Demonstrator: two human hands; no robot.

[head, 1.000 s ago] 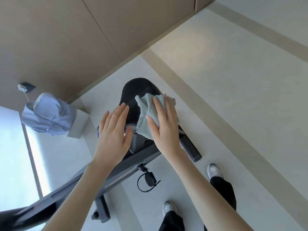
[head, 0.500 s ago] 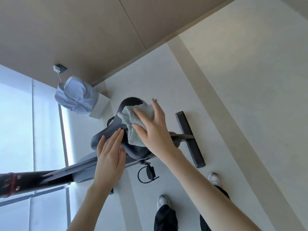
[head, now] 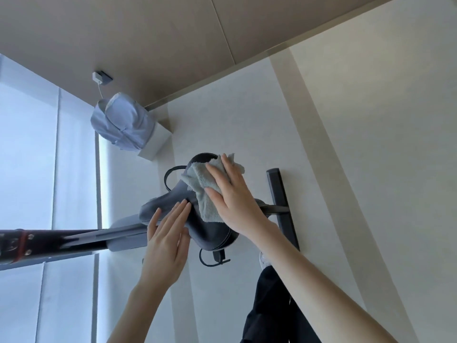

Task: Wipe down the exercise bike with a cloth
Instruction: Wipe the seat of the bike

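The exercise bike's black saddle (head: 210,231) sits at the middle of the head view, above the grey frame beam (head: 74,240) that runs off to the left. A pale green-grey cloth (head: 200,186) lies over the saddle's top. My right hand (head: 237,199) presses flat on the cloth with straight fingers. My left hand (head: 165,241) rests flat on the saddle's near left side, fingers straight and together. A black pedal strap (head: 212,259) hangs below the saddle.
The bike's black rear foot bar (head: 282,206) lies on the pale floor to the right. A white box (head: 155,142) with a light blue backpack (head: 121,125) stands by the beige wall. Bright window at left. My dark trouser leg (head: 269,305) is at bottom right.
The view has swung, so the bike now sits more crosswise. My right hand has slid the cloth along the saddle top. My left hand stays flat on the saddle's side.
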